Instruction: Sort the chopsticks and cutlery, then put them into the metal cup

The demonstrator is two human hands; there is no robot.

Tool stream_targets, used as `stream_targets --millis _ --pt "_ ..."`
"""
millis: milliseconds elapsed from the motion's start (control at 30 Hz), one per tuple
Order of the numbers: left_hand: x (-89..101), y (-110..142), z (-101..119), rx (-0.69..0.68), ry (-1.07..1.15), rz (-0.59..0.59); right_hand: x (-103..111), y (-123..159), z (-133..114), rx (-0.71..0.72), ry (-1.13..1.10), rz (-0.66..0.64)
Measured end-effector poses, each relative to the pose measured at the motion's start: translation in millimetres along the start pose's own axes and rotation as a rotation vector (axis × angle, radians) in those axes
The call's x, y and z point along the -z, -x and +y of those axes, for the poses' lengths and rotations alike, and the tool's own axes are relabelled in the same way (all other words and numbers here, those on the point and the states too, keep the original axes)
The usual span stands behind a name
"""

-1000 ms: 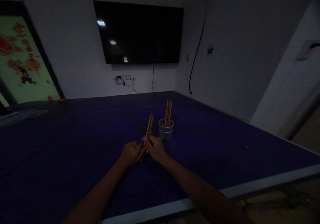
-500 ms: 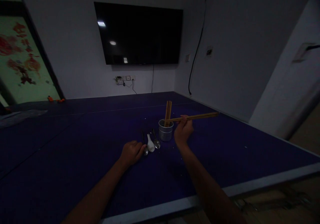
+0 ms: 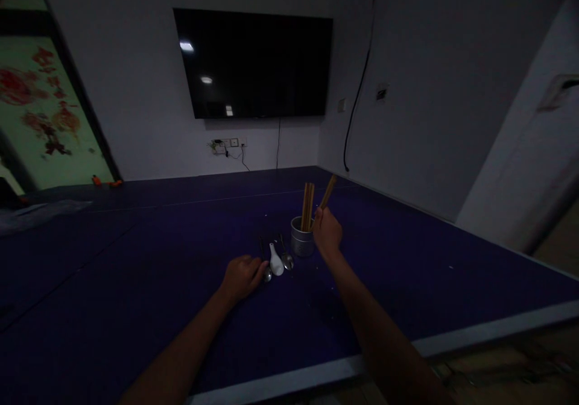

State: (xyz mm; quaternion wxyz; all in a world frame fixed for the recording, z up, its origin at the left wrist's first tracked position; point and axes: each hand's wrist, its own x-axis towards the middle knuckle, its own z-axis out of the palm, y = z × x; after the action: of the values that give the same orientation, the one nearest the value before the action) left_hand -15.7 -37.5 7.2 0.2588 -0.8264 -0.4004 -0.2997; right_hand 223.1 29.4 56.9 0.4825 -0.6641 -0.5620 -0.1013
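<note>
In the head view my right hand [image 3: 328, 231] is closed around a bundle of wooden chopsticks [image 3: 329, 191]. Their upper ends lean up to the right, and the lower ends are at the cup's rim, partly hidden by the hand. The grey metal cup [image 3: 302, 245] stands upright with several other chopsticks [image 3: 307, 203] in it. My left hand [image 3: 244, 275] rests on the table with its fingers curled, thumb side against or close by a metal spoon [image 3: 268, 274]. A white spoon [image 3: 277, 264] and another metal spoon [image 3: 287, 262] lie beside it, left of the cup.
The blue-topped table [image 3: 172, 236] has a pale front edge [image 3: 289, 381]. Clear plastic sheeting [image 3: 45, 213] and small orange objects [image 3: 106, 182] lie at the far left. A television [image 3: 257, 64] hangs on the back wall, sockets below it; a black cable [image 3: 359, 91] runs down the right wall.
My right hand has turned the chopsticks from nearly level to steeply upright, bringing their lower ends to the cup's rim. My left hand stays by the spoons. The view has shifted slightly.
</note>
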Motion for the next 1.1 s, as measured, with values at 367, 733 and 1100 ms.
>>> stream_targets --millis 367,733,1100 --pt "-1.7 0 0 0.006 0.010 -0.016 -18 0 18 0.114 -0.021 -0.046" --pt "-1.6 -1 -1 0.030 0.003 -0.078 -26 1 25 0.128 -0.222 -0.122" --pt "0.9 -2 1 0.037 0.023 -0.086 -42 -1 36 0.118 -0.413 -0.156"
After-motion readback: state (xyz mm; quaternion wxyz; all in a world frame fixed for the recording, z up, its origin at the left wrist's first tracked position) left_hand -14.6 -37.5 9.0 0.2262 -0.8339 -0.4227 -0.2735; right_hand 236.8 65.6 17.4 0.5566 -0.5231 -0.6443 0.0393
